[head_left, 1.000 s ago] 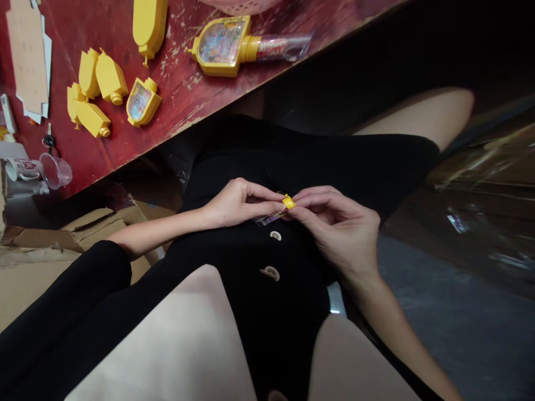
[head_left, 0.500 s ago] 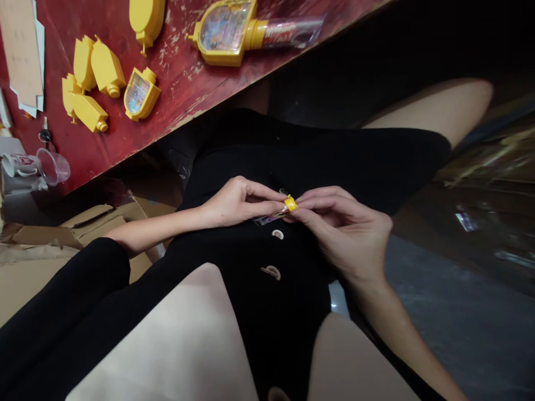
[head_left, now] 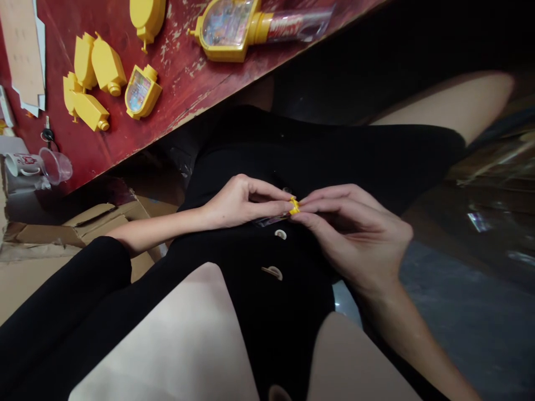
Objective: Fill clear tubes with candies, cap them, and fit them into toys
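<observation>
The yellow piece (head_left: 295,206) is over the lap (head_left: 267,150), pinched between fingertips of the left hand (head_left: 240,205) and right hand (head_left: 361,228); a clear part (head_left: 270,221) shows below the left. Light, aligned pressure should work best. The table (head_left: 108,153) bears two large yellow cases (head_left: 147,19) and five small cases (head_left: 142,92); leftward, one mug (head_left: 19,164), one cup (head_left: 61,167).

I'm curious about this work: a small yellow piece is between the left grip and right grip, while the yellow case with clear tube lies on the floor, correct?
Not quite: the head view shows the yellow case with clear tube on the red table, not the floor. The small yellow piece is between the left grip and right grip.
</observation>
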The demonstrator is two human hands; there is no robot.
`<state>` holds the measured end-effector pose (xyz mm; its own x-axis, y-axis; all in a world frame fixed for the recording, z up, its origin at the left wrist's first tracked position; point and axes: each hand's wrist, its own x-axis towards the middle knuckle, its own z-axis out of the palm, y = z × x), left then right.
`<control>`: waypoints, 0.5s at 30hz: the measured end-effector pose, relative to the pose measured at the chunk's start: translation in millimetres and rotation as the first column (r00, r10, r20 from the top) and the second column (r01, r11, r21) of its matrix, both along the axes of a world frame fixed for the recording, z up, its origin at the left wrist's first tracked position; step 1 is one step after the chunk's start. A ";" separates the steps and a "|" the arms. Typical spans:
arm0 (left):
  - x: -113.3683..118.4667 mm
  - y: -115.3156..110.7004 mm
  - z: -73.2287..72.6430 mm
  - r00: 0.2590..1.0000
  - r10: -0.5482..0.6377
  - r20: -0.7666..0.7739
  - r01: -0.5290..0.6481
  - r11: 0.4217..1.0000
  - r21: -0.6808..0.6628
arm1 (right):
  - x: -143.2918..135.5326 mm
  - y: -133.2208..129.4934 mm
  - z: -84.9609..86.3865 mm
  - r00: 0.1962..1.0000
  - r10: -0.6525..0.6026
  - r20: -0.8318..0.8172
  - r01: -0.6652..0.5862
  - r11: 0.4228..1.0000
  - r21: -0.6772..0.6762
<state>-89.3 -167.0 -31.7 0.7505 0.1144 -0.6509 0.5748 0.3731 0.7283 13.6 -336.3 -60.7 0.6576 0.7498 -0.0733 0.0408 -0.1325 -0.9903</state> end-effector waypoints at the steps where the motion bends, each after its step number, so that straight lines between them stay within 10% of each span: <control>1: -0.5 -0.4 0.3 1.000 -0.008 -0.009 0.008 1.000 0.008 | -0.5 -0.6 -0.1 1.000 0.012 0.018 -0.012 1.000 0.002; 15: -2.5 -0.4 0.3 0.999 0.047 0.019 -0.045 0.995 -0.091 | -1.3 0.4 5.4 0.999 -0.020 0.047 0.020 1.000 -0.005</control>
<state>-91.8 -167.4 -31.5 0.7594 0.0905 -0.6443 0.5402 0.4642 0.7019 12.3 -335.9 -55.3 0.6753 0.7361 -0.0459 0.0843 -0.1388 -0.9867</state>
